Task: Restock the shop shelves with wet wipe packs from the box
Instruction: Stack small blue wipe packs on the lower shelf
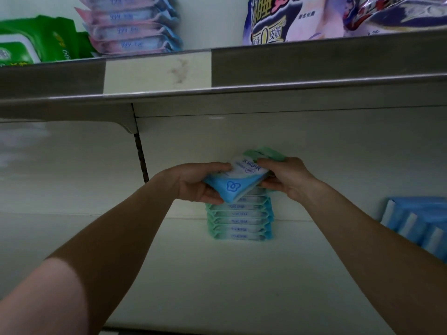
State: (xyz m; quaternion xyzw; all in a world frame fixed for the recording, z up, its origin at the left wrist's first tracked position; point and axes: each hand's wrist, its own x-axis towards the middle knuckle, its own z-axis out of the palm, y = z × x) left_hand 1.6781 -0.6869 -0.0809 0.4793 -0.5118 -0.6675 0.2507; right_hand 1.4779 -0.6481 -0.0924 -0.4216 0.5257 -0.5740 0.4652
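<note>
Left hand (200, 183): fingers curled round blue wipe pack (238, 180).
Right hand (289, 177): pinching the same pack.
Pack position: tilted, above green stack (239, 221).
Stack location: lower shelf (217, 274).

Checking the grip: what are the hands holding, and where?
Both hold a blue wet wipe pack: left hand at its left end, right hand at its right end.

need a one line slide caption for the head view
The left hand and right hand hold a blue wet wipe pack over a stack of green packs on the lower shelf.
</note>
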